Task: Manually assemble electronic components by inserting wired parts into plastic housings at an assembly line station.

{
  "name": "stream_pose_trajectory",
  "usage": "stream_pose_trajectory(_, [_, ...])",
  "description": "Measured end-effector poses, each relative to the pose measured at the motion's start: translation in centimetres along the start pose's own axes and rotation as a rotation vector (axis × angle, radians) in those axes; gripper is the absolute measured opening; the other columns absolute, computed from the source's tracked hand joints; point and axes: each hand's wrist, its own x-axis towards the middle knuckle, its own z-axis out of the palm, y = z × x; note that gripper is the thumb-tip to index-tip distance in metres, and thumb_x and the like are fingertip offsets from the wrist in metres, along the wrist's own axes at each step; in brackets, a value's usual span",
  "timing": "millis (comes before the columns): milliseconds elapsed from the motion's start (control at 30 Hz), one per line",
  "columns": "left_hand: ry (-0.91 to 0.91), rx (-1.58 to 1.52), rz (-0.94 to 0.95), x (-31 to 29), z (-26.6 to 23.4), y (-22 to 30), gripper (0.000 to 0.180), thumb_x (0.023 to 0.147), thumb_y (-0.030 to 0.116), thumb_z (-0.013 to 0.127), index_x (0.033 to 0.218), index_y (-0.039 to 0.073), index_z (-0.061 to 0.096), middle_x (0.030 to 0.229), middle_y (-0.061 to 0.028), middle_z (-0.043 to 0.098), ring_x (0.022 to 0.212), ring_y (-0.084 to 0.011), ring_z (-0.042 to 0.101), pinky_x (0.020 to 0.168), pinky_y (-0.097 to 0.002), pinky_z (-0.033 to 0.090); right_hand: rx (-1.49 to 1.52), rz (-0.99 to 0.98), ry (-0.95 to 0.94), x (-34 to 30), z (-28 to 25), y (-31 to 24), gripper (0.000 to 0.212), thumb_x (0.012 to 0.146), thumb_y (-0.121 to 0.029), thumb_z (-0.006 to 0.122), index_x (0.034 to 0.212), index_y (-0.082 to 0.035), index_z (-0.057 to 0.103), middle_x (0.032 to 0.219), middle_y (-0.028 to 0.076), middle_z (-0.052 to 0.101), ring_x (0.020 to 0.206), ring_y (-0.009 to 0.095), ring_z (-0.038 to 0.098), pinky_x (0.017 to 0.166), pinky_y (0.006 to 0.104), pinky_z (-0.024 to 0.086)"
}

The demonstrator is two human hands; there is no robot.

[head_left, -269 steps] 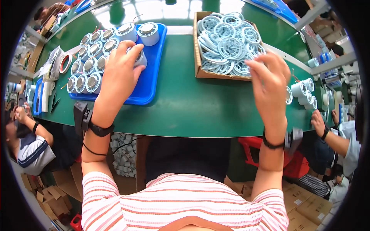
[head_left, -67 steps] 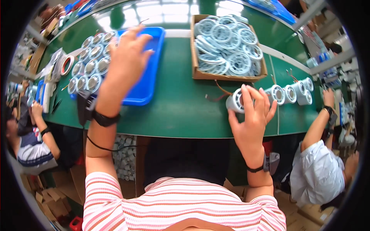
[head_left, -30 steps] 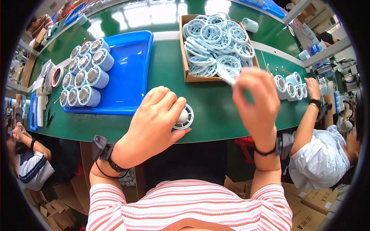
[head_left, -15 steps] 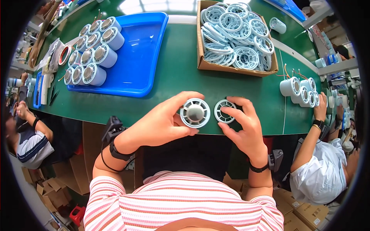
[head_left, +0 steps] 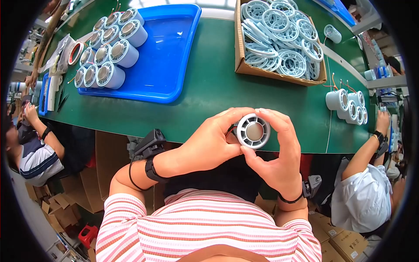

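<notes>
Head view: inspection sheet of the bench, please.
Surface: green table, bare in the middle.
Job's things: round white fan part held in both hands.
Clutter: blue tray with grey-white cylinders; cardboard box of pale blue rings; more cylinders at right.
Grippers: left hand and right hand closed around the part.
Cables: thin wires by the right cylinders.
Surroundings: seated co-workers on both sides; cartons on the floor.

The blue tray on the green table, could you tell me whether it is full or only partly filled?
Partly filled: the blue tray holds white cylinders only at its left end.
</notes>
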Motion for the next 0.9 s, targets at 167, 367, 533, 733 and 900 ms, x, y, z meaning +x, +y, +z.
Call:
stream_pose_trajectory(167, [-0.041, 0.004, 0.005, 0.0, -0.6, 0.0, 0.061, 0.088, -0.002, 0.074, 0.145, 0.003, 0.051, 0.135, -0.0105, 0.056, 0.117, -0.0183, 0.063, 0.093, -0.0299, 0.058, -0.050, -0.012, -0.020, -0.1, -0.5, 0.4, 0.066, 0.069, -0.006, 0.088, 0.129, -0.005, 0.060, 0.124, 0.014, 0.068, 0.115, 0.032, 0.066, 0.109, 0.0484, 0.045])
stream_pose_trajectory(367, [-0.197, -0.483, -0.424, 0.8, -2.6, 3.0, 0.058, 0.096, 0.011, 0.073, 0.149, 0.006, 0.050, 0.136, -0.0094, 0.058, 0.119, -0.0177, 0.064, 0.095, -0.0314, 0.059, -0.163, -0.032, -0.085, 0.1, -1.1, 0.4, 0.065, 0.068, -0.012, 0.091, 0.125, -0.008, 0.059, 0.122, 0.011, 0.070, 0.114, 0.030, 0.067, 0.116, 0.0564, 0.035])
stream_pose_trajectory(533, [-0.184, -0.341, -0.413, 1.1, -2.5, 3.1, 0.056, 0.100, 0.021, 0.071, 0.150, 0.007, 0.051, 0.134, -0.0086, 0.061, 0.117, -0.0168, 0.065, 0.095, -0.0317, 0.060, -0.157, -0.009, -0.052, -0.3, -0.7, 0.3, 0.066, 0.069, -0.014, 0.092, 0.126, -0.010, 0.058, 0.122, 0.008, 0.070, 0.111, 0.028, 0.068, 0.117, 0.0571, 0.032])
stream_pose_trajectory(733, [-0.207, -0.333, -0.411, 1.5, -3.1, 2.5, 0.053, 0.100, 0.024, 0.070, 0.149, 0.009, 0.053, 0.130, -0.0071, 0.064, 0.113, -0.0166, 0.067, 0.095, -0.0312, 0.060, -0.050, 0.035, -0.016, -0.3, -0.3, 0.8, 0.068, 0.071, -0.015, 0.090, 0.131, -0.013, 0.059, 0.123, 0.004, 0.067, 0.109, 0.027, 0.066, 0.116, 0.0576, 0.030])
stream_pose_trajectory(900, [-0.143, -0.097, -0.263, 0.6, -2.0, 2.7, 0.045, 0.102, 0.022, 0.068, 0.141, 0.005, 0.057, 0.126, -0.0077, 0.066, 0.109, -0.0170, 0.068, 0.086, -0.0338, 0.062, -0.192, -0.076, -0.033, -0.8, 0.1, 0.6, 0.065, 0.070, -0.009, 0.087, 0.131, -0.009, 0.063, 0.130, 0.010, 0.064, 0.122, 0.031, 0.062, 0.117, 0.0568, 0.031])
